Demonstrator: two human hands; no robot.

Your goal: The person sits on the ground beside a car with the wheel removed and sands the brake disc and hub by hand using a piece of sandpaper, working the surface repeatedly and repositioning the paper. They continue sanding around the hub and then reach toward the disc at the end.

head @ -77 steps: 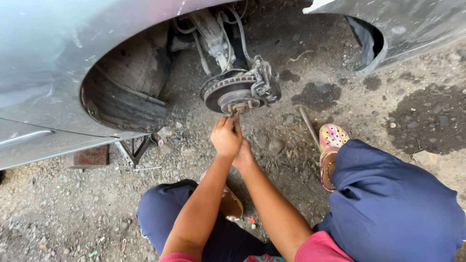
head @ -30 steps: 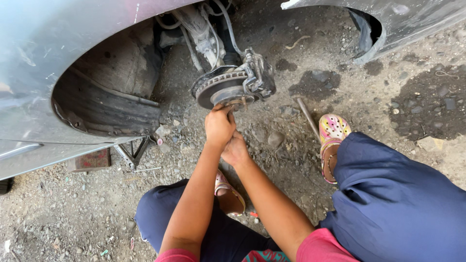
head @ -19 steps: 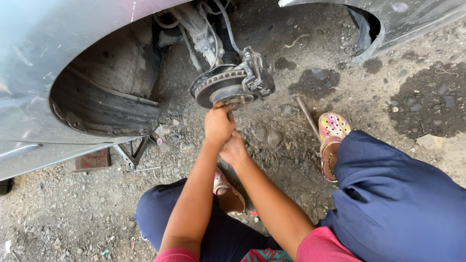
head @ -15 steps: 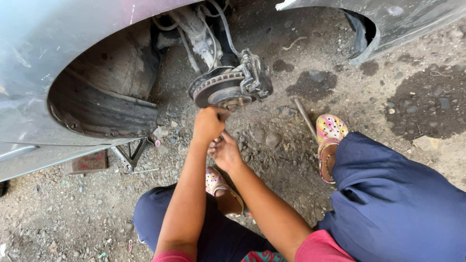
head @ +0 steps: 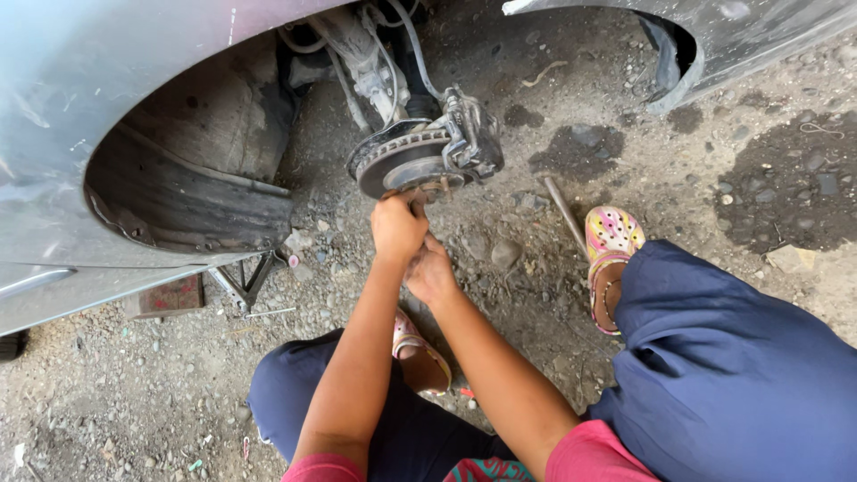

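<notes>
A bare wheel hub with a brake disc [head: 393, 161] and caliper [head: 469, 143] hangs in the car's empty wheel arch [head: 192, 178]. My left hand [head: 397, 228] reaches up to the lower edge of the disc, fingers curled tight around something small that they hide. My right hand [head: 431, 272] sits just below and behind it, against the left wrist, fingers bent; what it holds is hidden. I crouch on gravel in dark blue trousers, with a patterned sandal [head: 611, 236] to the right of the hands.
A scissor jack [head: 245, 281] stands under the grey car body [head: 107, 80], next to a red block [head: 170, 299]. A thin metal rod [head: 564, 205] lies on the stony ground near the sandal. Dark oily patches [head: 786, 178] stain the dirt at right.
Both hands stay at the underside of the hub, shifting only slightly. The view has drifted a little.
</notes>
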